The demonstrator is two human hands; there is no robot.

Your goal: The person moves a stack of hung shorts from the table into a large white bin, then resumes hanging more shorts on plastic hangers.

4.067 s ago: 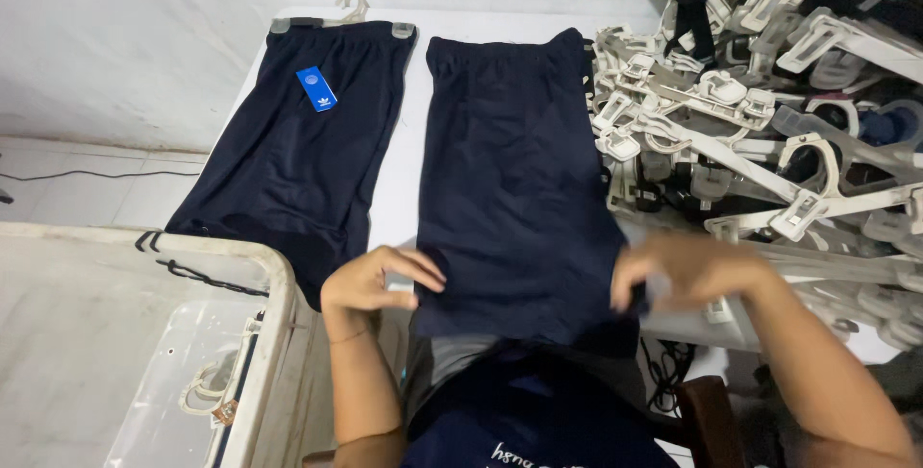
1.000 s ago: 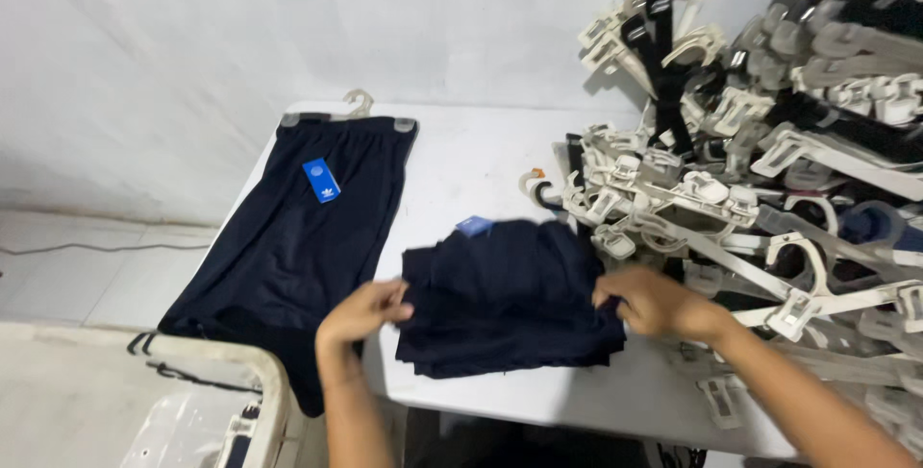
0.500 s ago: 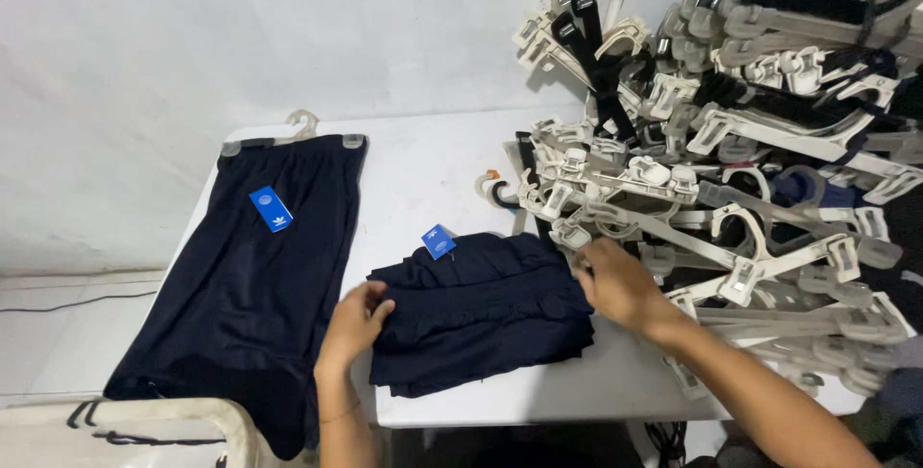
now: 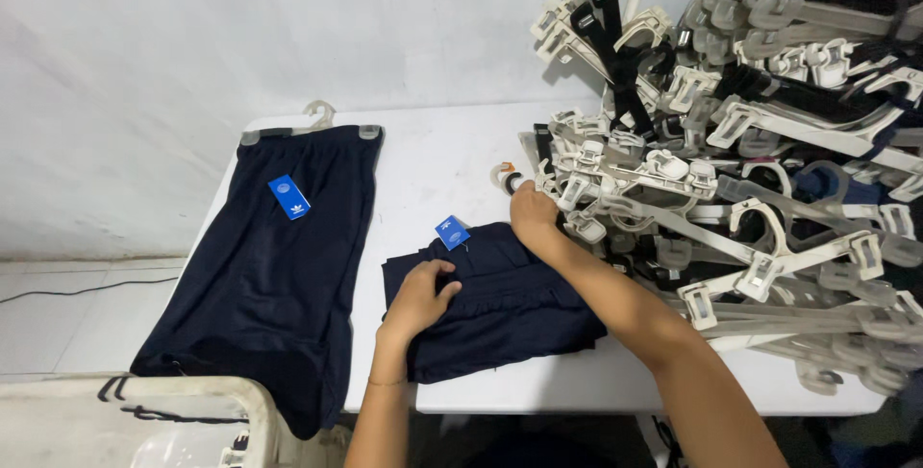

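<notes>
I see the left hand (image 4: pixel 420 297) pressed flat, fingers slightly curled, on the folded navy shorts (image 4: pixel 490 305) lying at the near edge of the white bench (image 4: pixel 437 156), with a blue tag (image 4: pixel 452 232) at the bundle's 11 o'clock corner. The right hand (image 4: pixel 532 212) sits at 1 o'clock from the bundle, against the pile of plastic hangers (image 4: pixel 731 160); I cannot tell whether it grips one. At 9 o'clock, a second pair of shorts (image 4: pixel 274 266) lies spread flat on a hanger.
</notes>
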